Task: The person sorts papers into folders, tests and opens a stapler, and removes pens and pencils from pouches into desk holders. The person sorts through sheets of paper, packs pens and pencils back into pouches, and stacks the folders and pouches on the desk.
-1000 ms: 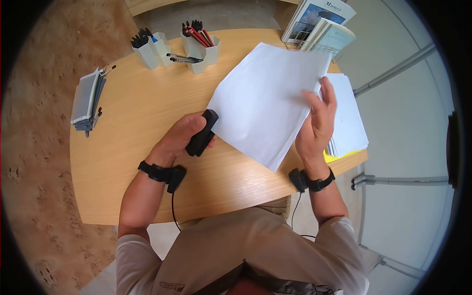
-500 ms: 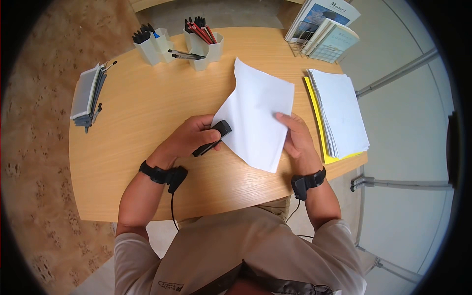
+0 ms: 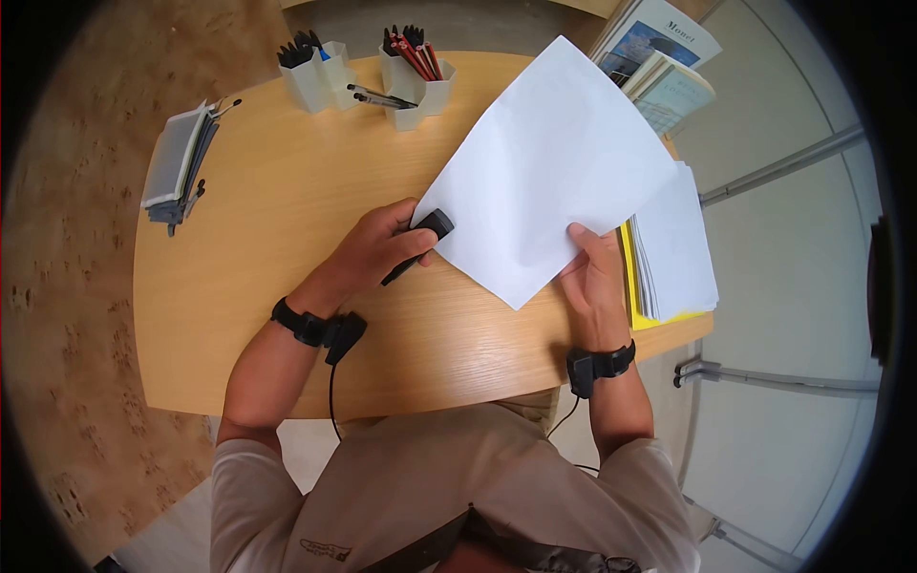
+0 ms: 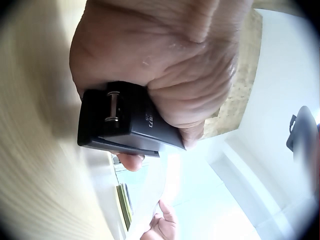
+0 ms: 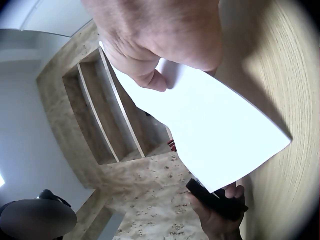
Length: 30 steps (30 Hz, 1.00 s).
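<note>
My left hand (image 3: 377,250) grips a black stapler (image 3: 435,225), thumb on top. The stapler's front end overlaps the left corner of the white paper sheets (image 3: 544,162). In the left wrist view the stapler's hinge end (image 4: 114,107) faces the camera, with a metal pin showing and the palm over it. At the sheets' lower right edge, my right hand (image 3: 594,272) pinches them, thumb on top and the other fingers underneath. The right wrist view shows the sheets (image 5: 215,130) bending between the two hands, with the stapler (image 5: 215,200) at their far corner.
A paper stack (image 3: 676,253) lies on a yellow folder (image 3: 630,286) at the right. Books (image 3: 673,91) stand behind it. Two white pen holders (image 3: 310,81) (image 3: 420,100) stand at the back. Grey folders or pouches (image 3: 180,167) lie at the left edge of the wooden table (image 3: 258,201).
My right hand, loose at the sheets' right edge a second ago, now pinches their lower right edge. The sheets bowed up, then spread out away from me. The stapler turned slightly over their corner.
</note>
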Available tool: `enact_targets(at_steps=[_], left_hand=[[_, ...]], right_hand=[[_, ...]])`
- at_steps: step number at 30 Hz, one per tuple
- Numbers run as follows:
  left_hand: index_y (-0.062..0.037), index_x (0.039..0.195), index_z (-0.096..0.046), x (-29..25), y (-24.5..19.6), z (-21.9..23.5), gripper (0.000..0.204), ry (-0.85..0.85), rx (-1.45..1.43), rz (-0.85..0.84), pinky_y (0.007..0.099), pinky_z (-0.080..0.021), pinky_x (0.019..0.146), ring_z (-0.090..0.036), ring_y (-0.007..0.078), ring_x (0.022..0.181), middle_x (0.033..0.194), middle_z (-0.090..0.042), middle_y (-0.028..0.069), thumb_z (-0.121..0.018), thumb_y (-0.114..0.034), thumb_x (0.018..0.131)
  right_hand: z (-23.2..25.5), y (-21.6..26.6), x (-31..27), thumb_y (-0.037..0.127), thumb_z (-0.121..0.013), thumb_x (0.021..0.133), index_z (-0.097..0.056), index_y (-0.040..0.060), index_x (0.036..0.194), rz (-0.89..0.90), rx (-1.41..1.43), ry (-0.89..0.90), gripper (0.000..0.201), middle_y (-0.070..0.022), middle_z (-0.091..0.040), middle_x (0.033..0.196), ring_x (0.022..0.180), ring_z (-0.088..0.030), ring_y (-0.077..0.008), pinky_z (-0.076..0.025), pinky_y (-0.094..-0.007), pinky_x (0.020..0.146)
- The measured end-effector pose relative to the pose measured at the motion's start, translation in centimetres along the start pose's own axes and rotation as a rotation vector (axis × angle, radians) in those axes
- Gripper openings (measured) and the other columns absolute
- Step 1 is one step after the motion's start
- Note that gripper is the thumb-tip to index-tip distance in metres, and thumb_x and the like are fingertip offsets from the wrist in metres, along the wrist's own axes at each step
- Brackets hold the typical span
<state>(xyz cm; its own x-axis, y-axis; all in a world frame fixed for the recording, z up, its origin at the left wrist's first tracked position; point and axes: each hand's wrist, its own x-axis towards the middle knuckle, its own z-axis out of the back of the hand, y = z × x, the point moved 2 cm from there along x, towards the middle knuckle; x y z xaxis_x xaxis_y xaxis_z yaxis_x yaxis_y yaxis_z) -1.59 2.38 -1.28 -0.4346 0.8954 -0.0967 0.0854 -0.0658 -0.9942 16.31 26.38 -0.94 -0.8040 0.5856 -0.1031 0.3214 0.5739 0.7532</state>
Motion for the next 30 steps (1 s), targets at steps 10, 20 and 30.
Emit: enact_targets(at_steps=[10, 20, 30], left_hand=[[-0.0015, 0.113, -0.060, -0.6, 0.2, 0.4, 0.076, 0.150, -0.333, 0.047, 0.0296, -0.056, 0.070, -0.067, 0.0162, 0.079, 0.091, -0.068, 0.0097, -0.064, -0.073, 0.087], [-0.0034, 0.111, -0.061, 0.2, 0.9, 0.4, 0.071, 0.106, -0.203, 0.018, 0.0263, -0.054, 0.070, -0.065, 0.0122, 0.079, 0.091, -0.067, 0.0056, -0.073, -0.068, 0.084], [-0.0041, 0.107, -0.059, 0.1, 0.9, 0.2, 0.041, 0.108, -0.206, -0.030, 0.0258, -0.053, 0.072, -0.062, 0.0091, 0.079, 0.088, -0.066, 0.0038, -0.066, -0.043, 0.099]], right_hand=[[0.0, 0.6, -0.4, -0.003, -0.059, 0.097, -0.055, -0.0018, 0.136, 0.091, -0.024, -0.025, 0.039, -0.0150, -0.062, 0.135, 0.125, -0.060, -0.0257, -0.050, -0.0412, 0.109], [-0.2, 0.6, -0.5, -0.002, -0.059, 0.097, -0.056, -0.0014, 0.135, 0.108, -0.021, -0.051, 0.038, -0.0151, -0.062, 0.136, 0.126, -0.060, -0.0260, -0.050, -0.0417, 0.110], [-0.1, 0.7, -0.8, -0.001, -0.061, 0.096, -0.056, -0.0021, 0.134, 0.118, -0.034, -0.066, 0.037, -0.0151, -0.064, 0.133, 0.123, -0.062, -0.0257, -0.052, -0.0414, 0.108]])
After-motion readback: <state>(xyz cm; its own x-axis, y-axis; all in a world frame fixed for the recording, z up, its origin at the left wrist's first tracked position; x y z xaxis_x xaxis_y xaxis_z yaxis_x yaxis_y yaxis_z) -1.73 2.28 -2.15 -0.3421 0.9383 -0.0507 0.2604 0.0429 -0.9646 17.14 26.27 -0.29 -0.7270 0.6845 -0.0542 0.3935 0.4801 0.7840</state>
